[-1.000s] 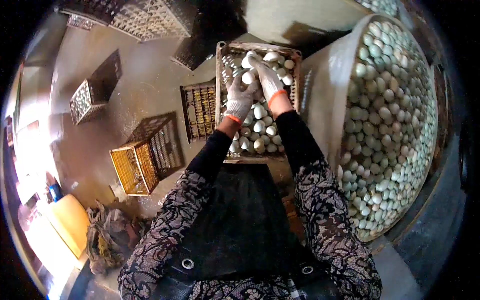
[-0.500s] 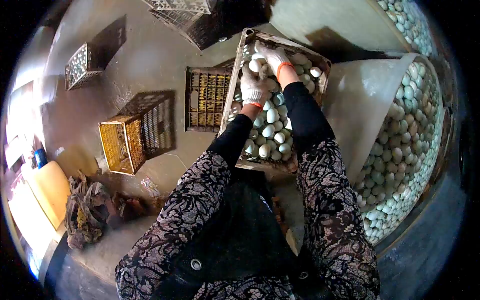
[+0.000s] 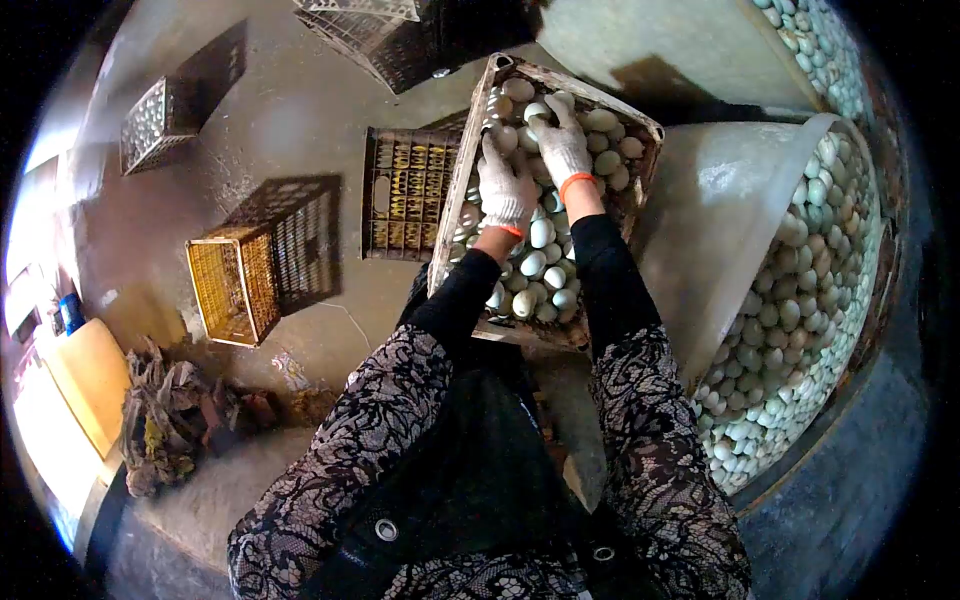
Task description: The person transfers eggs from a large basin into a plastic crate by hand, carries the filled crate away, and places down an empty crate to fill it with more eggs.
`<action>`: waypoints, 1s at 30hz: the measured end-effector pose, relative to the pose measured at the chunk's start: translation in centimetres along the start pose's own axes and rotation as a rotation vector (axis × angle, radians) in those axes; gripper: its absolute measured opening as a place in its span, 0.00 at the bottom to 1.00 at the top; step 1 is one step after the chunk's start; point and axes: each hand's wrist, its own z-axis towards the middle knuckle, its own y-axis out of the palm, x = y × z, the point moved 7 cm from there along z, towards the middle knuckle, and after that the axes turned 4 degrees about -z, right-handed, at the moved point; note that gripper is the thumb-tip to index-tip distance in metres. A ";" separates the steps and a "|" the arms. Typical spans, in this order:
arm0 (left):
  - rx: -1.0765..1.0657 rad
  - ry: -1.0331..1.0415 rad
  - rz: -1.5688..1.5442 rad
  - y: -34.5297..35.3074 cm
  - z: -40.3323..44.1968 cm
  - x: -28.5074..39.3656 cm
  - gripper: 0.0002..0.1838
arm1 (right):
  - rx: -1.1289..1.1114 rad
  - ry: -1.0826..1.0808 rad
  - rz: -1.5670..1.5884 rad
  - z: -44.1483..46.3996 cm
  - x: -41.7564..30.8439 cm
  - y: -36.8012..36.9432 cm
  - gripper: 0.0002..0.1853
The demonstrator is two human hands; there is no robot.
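Observation:
A worn, light-framed crate (image 3: 473, 165) full of pale white and greenish eggs (image 3: 543, 233) is tilted in front of me. Both of my hands wear whitish knitted gloves with orange bands at the wrists. Inside the crate's far left part, my left hand (image 3: 507, 188) has its fingers curled round a pale egg (image 3: 505, 139). Just to the right and farther up, my right hand (image 3: 563, 143) grips another egg (image 3: 536, 112) between thumb and fingers. The gloves partly hide the eggs beneath them.
Right of the crate lies a large tipped vat (image 3: 730, 190) heaped with eggs (image 3: 790, 315); another vat (image 3: 650, 40) is behind it. A dark crate (image 3: 385, 235), a yellow crate (image 3: 225, 285) and a crate of eggs (image 3: 150, 125) stand on the floor to the left.
My right hand has drawn back toward me from the crate's far edge, its fingers now at an egg. My left hand has shifted slightly. The view has moved a little.

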 end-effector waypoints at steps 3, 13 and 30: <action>-0.078 0.068 0.105 -0.3 -1.1 -0.2 0.41 | 0.106 -0.038 -0.099 -0.7 -0.8 -0.3 0.21; -0.309 0.067 0.459 -0.1 -2.0 -0.3 0.49 | -0.208 -0.271 -0.420 0.7 -8.5 1.9 0.16; -0.379 0.036 0.347 -0.8 -1.1 0.5 0.45 | -0.195 -0.410 0.154 0.3 -5.1 -0.3 0.24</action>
